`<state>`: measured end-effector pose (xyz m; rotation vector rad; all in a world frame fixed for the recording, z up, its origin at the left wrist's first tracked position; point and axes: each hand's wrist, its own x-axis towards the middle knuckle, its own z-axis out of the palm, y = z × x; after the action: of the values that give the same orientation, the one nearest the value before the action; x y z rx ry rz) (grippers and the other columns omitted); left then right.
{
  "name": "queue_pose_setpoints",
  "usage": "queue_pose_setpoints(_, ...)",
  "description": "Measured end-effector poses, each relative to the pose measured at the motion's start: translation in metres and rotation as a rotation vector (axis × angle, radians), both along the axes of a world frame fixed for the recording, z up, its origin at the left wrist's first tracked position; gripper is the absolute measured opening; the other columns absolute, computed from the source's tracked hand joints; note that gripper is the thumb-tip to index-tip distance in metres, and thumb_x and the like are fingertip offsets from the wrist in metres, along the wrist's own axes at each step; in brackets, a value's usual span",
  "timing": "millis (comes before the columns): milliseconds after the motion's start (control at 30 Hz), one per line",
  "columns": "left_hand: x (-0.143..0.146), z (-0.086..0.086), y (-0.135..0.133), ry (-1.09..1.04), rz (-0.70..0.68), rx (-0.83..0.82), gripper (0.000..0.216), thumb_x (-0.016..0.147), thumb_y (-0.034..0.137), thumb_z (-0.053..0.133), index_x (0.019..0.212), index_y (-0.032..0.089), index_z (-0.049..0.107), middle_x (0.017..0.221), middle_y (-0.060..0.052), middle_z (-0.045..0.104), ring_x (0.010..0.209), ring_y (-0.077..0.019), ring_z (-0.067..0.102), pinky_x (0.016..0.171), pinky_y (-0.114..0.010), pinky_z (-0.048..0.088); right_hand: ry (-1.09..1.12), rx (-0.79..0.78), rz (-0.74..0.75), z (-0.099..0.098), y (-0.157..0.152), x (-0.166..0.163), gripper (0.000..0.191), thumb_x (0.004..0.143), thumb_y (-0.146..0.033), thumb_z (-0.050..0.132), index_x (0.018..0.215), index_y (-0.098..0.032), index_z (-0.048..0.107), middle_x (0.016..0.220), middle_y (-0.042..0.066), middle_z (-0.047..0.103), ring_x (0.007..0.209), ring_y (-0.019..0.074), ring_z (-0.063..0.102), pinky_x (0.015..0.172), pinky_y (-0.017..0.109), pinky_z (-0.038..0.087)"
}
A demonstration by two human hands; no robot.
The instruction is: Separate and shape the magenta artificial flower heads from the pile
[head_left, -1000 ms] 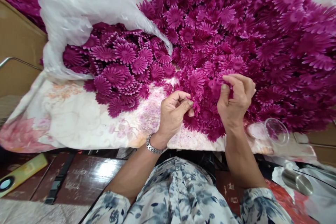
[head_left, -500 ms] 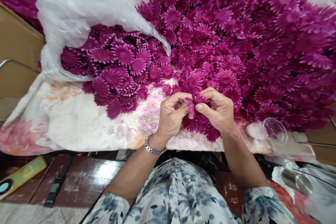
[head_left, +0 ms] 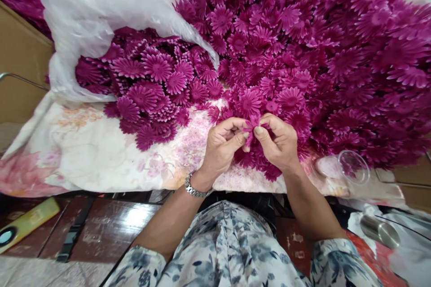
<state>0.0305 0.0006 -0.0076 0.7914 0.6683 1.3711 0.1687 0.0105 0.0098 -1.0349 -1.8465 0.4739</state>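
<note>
Between both hands is a magenta artificial flower point(head_left: 251, 126), its petals partly hidden by my fingers. My left hand point(head_left: 222, 144) is closed, thumb and fingers pinching the flower's left side. On the other side, my right hand point(head_left: 279, 141) pinches it too, with the thumb at its middle. Just behind the hands rises a large heap of similar magenta flowers point(head_left: 289, 54). Further left, stacked flower pieces point(head_left: 158, 69) spill from a white plastic bag point(head_left: 79, 22) onto the floral cloth point(head_left: 107, 152).
A clear round plastic container point(head_left: 353, 168) stands at the table's right edge. Cardboard boxes point(head_left: 23, 49) flank the table. Below lie a metal cup point(head_left: 380, 232) at right and a yellow-green object point(head_left: 30, 224) with a black strap point(head_left: 76, 231) at left.
The flower has turned between my fingers, its petals now gathered and more upright. My hands have shifted only slightly.
</note>
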Motion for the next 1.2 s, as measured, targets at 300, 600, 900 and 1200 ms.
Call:
queue_pose_setpoints(300, -0.001, 0.0, 0.0, 0.012, -0.024, 0.041, 0.015, 0.069, 0.025, 0.075, 0.077, 0.017, 0.065, 0.061, 0.003, 0.062, 0.045, -0.0058, 0.056, 0.045, -0.017, 0.045, -0.001, -0.023, 0.011, 0.001, 0.0, -0.002, 0.025, 0.09, -0.024, 0.043, 0.066, -0.02, 0.044, 0.059, -0.004, 0.043, 0.052, 0.0076, 0.041, 0.057, 0.025, 0.034)
queue_pose_setpoints(600, 0.001, 0.0, 0.001, 0.0, 0.006, -0.007, 0.021, 0.063, 0.028, 0.079, 0.069, 0.017, 0.063, 0.056, 0.005, 0.059, 0.042, -0.0049, 0.052, 0.043, -0.016, 0.042, -0.084, 0.087, 0.001, -0.001, 0.001, -0.004, 0.024, 0.09, -0.025, 0.047, 0.067, -0.019, 0.046, 0.06, -0.004, 0.047, 0.057, 0.0087, 0.046, 0.059, 0.025, 0.036)
queue_pose_setpoints(900, 0.001, 0.001, -0.001, 0.037, 0.001, -0.035, 0.026, 0.062, 0.033, 0.079, 0.066, 0.016, 0.061, 0.055, 0.005, 0.055, 0.041, -0.0048, 0.049, 0.04, -0.017, 0.038, -0.104, 0.348, -0.08, -0.006, 0.001, -0.004, 0.01, 0.085, -0.024, 0.054, 0.095, -0.023, 0.056, 0.099, 0.004, 0.059, 0.095, 0.0175, 0.056, 0.082, 0.036, 0.048)
queue_pose_setpoints(1200, -0.002, -0.003, 0.002, 0.151, 0.061, -0.012, 0.024, 0.068, 0.033, 0.073, 0.07, 0.018, 0.055, 0.051, 0.007, 0.048, 0.038, -0.0046, 0.042, 0.037, -0.018, 0.03, -0.062, 0.443, -0.357, -0.004, 0.008, 0.007, 0.008, 0.086, -0.016, 0.049, 0.081, -0.021, 0.052, 0.079, 0.0, 0.057, 0.081, 0.0143, 0.056, 0.076, 0.033, 0.045)
